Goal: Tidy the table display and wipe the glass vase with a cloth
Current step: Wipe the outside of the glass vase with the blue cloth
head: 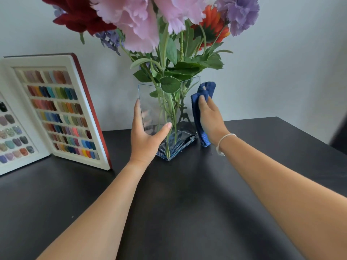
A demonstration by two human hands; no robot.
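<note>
A square clear glass vase (150,102) stands upright on the dark table (178,194), near the wall. It holds artificial flowers (139,25) in pink, purple, red and orange, with green stems and leaves. My left hand (145,139) grips the vase's lower left corner, thumb across the front face. My right hand (210,119) presses a folded blue cloth (197,109) flat against the vase's right side. The cloth hangs down to the table beside the vase's base.
An open display book of coloured nail samples (60,111) stands at the left, leaning near the wall, its red cover edge facing the vase. A pale wall runs behind. A dark object (339,136) shows at the right edge.
</note>
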